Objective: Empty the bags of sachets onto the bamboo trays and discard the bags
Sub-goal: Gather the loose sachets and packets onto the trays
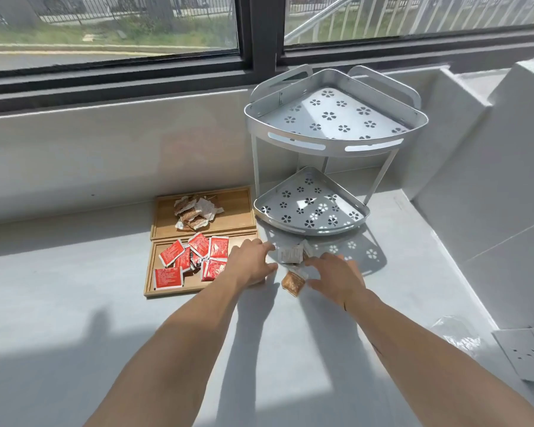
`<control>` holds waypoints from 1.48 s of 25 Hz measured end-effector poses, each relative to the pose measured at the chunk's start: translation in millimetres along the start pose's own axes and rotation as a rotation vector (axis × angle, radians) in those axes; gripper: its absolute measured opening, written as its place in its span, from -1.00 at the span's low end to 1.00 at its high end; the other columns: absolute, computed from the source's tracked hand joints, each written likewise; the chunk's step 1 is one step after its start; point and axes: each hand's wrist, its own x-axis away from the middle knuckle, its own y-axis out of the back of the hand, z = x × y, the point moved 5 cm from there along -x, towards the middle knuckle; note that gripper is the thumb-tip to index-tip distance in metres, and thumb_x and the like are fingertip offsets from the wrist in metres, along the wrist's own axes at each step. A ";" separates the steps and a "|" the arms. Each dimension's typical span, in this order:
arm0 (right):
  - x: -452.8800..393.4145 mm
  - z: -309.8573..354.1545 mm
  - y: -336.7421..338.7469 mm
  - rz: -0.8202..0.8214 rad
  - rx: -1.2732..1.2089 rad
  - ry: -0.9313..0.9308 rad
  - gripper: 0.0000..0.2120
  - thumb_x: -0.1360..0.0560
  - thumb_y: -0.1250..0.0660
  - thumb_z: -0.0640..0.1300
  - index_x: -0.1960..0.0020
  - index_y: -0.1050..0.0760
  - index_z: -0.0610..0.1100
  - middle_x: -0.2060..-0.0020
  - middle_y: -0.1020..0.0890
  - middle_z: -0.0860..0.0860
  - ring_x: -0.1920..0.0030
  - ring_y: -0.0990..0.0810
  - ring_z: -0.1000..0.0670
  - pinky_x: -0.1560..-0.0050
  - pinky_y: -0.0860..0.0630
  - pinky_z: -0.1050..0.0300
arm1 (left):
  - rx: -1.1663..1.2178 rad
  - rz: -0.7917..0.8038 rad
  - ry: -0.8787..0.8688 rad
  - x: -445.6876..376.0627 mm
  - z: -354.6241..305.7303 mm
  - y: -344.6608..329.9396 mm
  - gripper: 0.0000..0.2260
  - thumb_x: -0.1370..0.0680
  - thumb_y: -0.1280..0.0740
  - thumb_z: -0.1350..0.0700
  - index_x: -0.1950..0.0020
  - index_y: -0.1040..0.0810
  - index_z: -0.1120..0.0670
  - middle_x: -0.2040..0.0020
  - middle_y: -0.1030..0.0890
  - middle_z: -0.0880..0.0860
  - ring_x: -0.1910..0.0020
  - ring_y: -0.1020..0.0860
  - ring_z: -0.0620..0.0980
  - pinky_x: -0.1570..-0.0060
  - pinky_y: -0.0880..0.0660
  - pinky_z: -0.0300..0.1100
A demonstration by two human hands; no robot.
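Two bamboo trays lie side by side on the white counter. The far tray [235, 208] holds several brown and white sachets [193, 212]. The near tray [150, 272] holds several red sachets [195, 260]. Right of the trays, a few loose sachets lie on the counter: white ones [292, 253] and a brown one [293, 283]. My left hand [252, 265] hovers over the near tray's right end, fingers apart, close to the white sachets. My right hand [336, 277] is spread just right of the loose sachets, fingertips near the brown one. Neither hand holds anything.
A two-tier metal corner rack [333, 149] with flower cut-outs stands behind the loose sachets. A crumpled clear plastic bag [456, 332] lies at the right by a wall socket [526, 354]. A window runs along the back.
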 end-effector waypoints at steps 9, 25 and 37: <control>-27.0 18.7 -34.4 -0.051 0.095 0.148 -0.66 -0.54 -0.23 0.02 -0.31 -0.44 0.11 -0.30 -0.45 -0.06 -0.23 -0.43 -0.20 -0.17 -0.39 -0.09 | -0.051 0.069 0.022 -49.1 -27.9 -20.0 -0.49 -0.45 -0.38 -0.07 -0.39 -0.39 -0.10 -0.29 -0.47 0.09 -0.28 -0.44 0.15 -0.22 -0.37 0.09; -17.4 -59.5 -7.1 0.050 -0.216 -0.116 -0.83 -0.40 -0.28 -0.12 0.02 -0.55 -0.02 0.02 -0.65 0.04 -0.04 -0.60 -0.10 0.11 -0.54 0.06 | 0.384 -0.002 0.123 -52.8 -33.5 -23.4 -0.68 -0.45 -0.34 0.08 -0.19 -0.58 -0.08 -0.12 -0.67 0.09 -0.05 -0.61 0.17 0.08 -0.52 -0.09; -13.3 -81.3 -19.2 -0.033 -0.164 -0.225 -0.80 -0.51 -0.26 -0.10 -0.10 -0.56 -0.05 -0.06 -0.65 -0.04 -0.09 -0.59 -0.14 0.06 -0.50 0.05 | 0.336 -0.004 0.263 -49.2 -72.3 -50.8 -0.77 -0.41 -0.32 0.05 -0.03 -0.54 0.07 -0.10 -0.53 0.12 -0.11 -0.51 0.18 -0.03 -0.54 0.02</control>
